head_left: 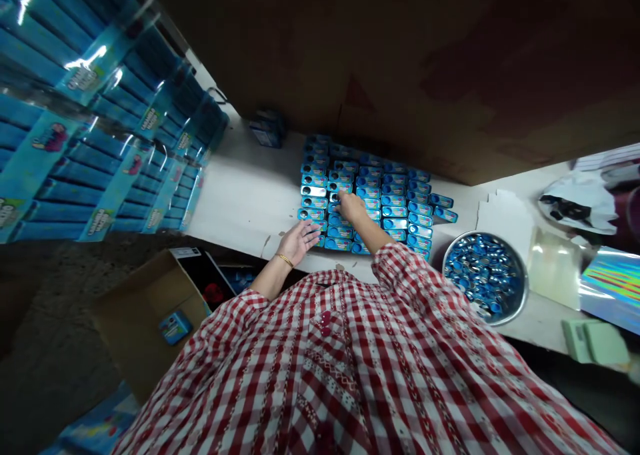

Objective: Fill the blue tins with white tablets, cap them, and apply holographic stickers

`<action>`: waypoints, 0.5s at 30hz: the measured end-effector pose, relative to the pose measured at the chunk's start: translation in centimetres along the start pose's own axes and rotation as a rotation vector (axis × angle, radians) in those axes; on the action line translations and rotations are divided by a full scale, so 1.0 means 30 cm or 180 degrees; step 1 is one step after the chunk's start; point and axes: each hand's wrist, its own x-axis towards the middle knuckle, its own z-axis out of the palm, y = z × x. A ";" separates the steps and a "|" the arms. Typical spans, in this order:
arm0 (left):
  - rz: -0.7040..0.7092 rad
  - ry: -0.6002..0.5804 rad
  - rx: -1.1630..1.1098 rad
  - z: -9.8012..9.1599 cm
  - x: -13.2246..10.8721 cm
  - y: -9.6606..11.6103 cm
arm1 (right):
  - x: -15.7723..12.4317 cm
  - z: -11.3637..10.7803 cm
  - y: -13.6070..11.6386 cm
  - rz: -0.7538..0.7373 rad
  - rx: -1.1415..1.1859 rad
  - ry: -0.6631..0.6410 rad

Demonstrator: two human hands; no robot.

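Rows of small blue boxes with printed labels lie close together on the white table, and some show a dark round spot at one end. My left hand rests at the near left corner of these rows, palm partly up and fingers stretched out, with nothing visible in it. Over the second column from the left, my right hand points down with its fingers drawn together at the end of one box. Whatever those fingertips pinch is hidden. To the right stands a metal bowl full of small, shiny blue round pieces.
Wrapped blue packs are stacked at the left. A large cardboard box walls off the table's back. Below left, an open carton holds a small blue box. A white plastic bag and a holographic sheet lie right.
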 end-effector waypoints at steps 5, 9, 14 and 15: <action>0.0002 0.0051 0.0150 0.028 0.011 0.023 | -0.341 0.066 0.510 0.1733 0.0955 0.1962; -0.0058 -0.0023 0.0262 0.062 0.018 0.019 | -0.600 0.190 0.851 0.3500 0.1179 0.1698; -0.0086 -0.0050 0.0446 0.099 0.023 -0.006 | -0.609 0.334 0.955 0.3973 0.1633 0.0658; -0.0078 -0.0059 0.0475 0.105 0.024 -0.012 | -0.594 0.348 0.961 0.3923 0.1624 0.0745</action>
